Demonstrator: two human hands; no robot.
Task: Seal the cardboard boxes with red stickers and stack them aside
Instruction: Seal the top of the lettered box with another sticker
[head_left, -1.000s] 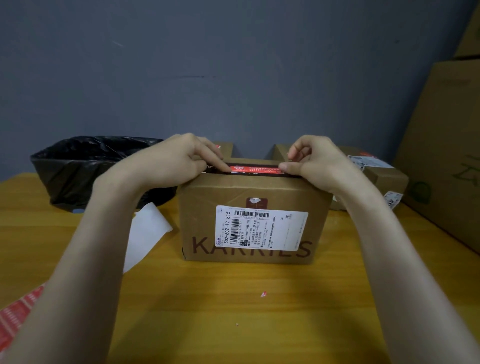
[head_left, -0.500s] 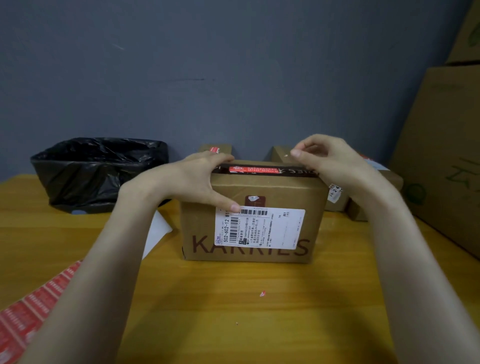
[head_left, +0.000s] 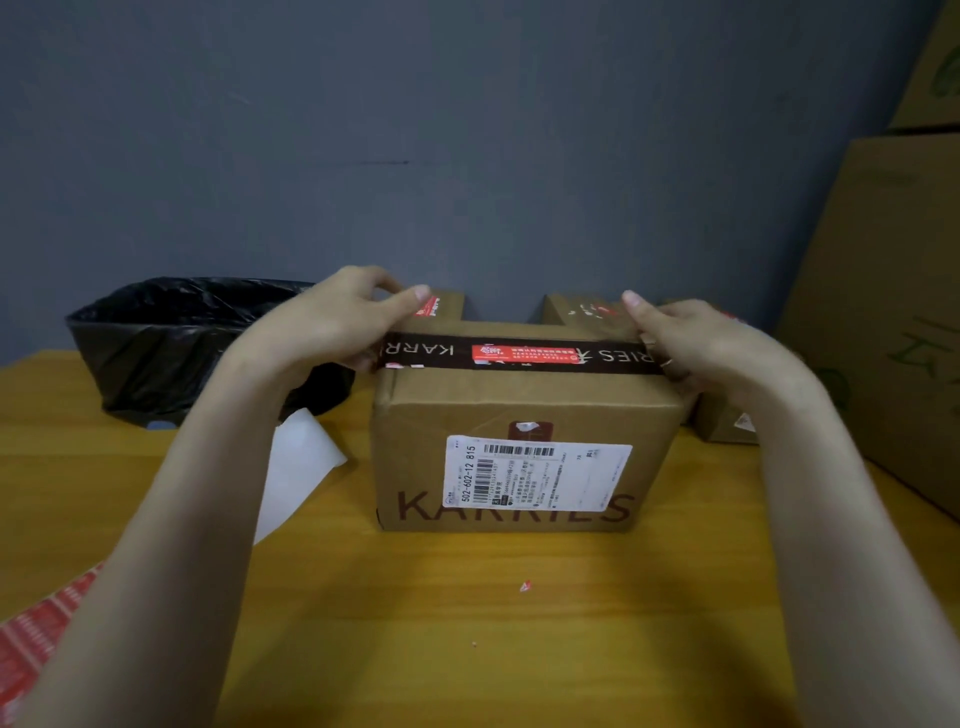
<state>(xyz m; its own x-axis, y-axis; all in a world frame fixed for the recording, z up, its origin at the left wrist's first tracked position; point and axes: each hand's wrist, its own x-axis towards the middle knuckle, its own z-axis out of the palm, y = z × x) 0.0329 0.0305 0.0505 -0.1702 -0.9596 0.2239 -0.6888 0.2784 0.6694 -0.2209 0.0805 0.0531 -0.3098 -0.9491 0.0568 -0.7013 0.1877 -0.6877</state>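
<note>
A brown cardboard box (head_left: 524, 415) marked KARRIES stands on the wooden table (head_left: 467, 649), a white shipping label on its near face. A red sticker (head_left: 524, 356) lies on the dark tape band along its top. My left hand (head_left: 332, 322) grips the box's top left edge, thumb stretched along the far side. My right hand (head_left: 691, 343) grips the top right edge, fingers curled over the side. A sheet of red stickers (head_left: 36, 634) lies at the table's left near corner.
A black plastic bag (head_left: 171, 343) sits at the back left, with white backing paper (head_left: 296, 473) beside it. Smaller cardboard boxes (head_left: 576, 309) stand behind the main box, one more box (head_left: 727, 421) at its right. Large cartons (head_left: 893, 291) rise at the right edge.
Both hands left the sticker on the box top and slid outward to the box's left and right ends. The view rose, so more of the top shows.
</note>
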